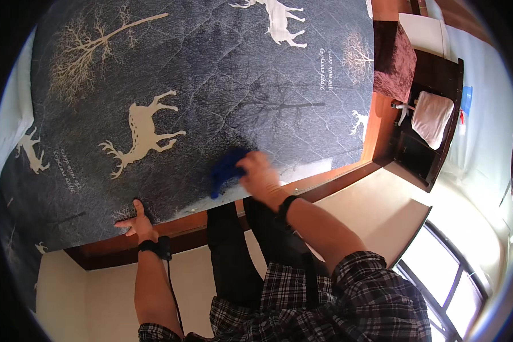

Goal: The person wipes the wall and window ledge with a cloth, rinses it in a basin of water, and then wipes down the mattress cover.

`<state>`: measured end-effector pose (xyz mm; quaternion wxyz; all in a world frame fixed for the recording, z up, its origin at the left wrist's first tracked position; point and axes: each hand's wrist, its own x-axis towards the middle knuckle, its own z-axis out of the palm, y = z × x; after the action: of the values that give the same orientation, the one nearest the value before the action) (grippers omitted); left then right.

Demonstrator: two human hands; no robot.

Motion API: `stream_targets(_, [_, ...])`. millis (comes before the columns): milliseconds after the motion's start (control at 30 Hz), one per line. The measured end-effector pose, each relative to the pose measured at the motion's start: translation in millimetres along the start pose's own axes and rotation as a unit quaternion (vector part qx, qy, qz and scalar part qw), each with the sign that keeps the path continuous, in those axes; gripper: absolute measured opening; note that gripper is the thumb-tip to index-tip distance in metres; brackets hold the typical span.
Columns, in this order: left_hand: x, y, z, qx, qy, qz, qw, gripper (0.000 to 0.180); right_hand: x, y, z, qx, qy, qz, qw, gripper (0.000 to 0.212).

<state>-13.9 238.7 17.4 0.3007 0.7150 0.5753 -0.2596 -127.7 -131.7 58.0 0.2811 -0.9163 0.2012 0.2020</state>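
A dark grey quilted bedspread [211, 68] with pale deer and trees covers the bed in front of me. My right hand [259, 178] is closed on a dark blue object [228, 170], low over the bedspread by its near edge. Motion blurs that object, so I cannot tell whether it is a brush or a bunched cloth. Farther left, my left hand [135, 221] rests on the bedspread's near edge, fingers spread, holding nothing. Between the hands, a pale strip [214, 200] shows along the bedspread's edge.
Reddish-brown wooden bed frame [196, 221] runs along the near side. At the right stand a dark red plush block [394, 60] and a dark cabinet [419, 165] with a folded white cloth [432, 119]. Behind my right arm is a bright window [439, 273].
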Motion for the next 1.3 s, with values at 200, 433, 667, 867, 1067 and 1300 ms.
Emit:
stream_targets(200, [5, -3, 2, 0.019, 0.001, 0.004, 1.0, 0.151, 55, 95, -67, 0.022, 0.279, 0.311, 0.908, 0.049])
stream_targets(433, [4, -3, -3, 0.0, 0.001, 0.009, 1.0, 0.153, 71, 105, -52, 0.084, 0.129, 0.293, 0.944, 0.066])
stream_targets(667, [3, -3, 4, 0.019, 0.025, 0.0, 1.0, 0.144, 81, 104, -82, 0.07, 0.016, 0.337, 0.939, 0.074])
stream_targets(867, [30, -9, -4, 0.06, 0.066, 0.004, 0.996, 0.146, 84, 82, -89, 0.068, 0.067, 0.29, 0.952, 0.065])
stream_targets(1067, [58, -9, -22, 0.028, 0.03, 0.108, 0.993, 0.132, 68, 77, -103, 0.164, 0.001, 0.23, 0.959, 0.059])
stream_targets(1300, [-30, 79, 134, 0.195, -0.137, 0.493, 0.837, 0.111, 52, 131, -135, 0.159, -0.024, 0.165, 0.973, 0.052])
